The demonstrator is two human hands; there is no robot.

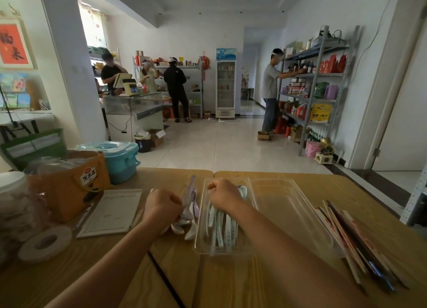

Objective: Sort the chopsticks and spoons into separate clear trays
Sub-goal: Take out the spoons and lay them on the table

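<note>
Two clear trays lie side by side on the wooden table. The left tray [199, 240] holds several pale spoons [221, 227]. The right tray [288, 206] looks empty. My left hand [161, 207] grips a bunch of loose spoons [188, 212] just left of the trays. My right hand [225, 195] hovers curled over the far end of the left tray; whether it holds a spoon is hidden. A pile of chopsticks [353, 240], some in paper sleeves, lies right of the trays.
A notepad [111, 213] and pen lie left of my left hand. An orange bag [69, 183], a blue box [117, 157], a tape roll [45, 243] and a plastic jar [13, 203] crowd the table's left. A single dark chopstick [165, 280] lies near the front edge.
</note>
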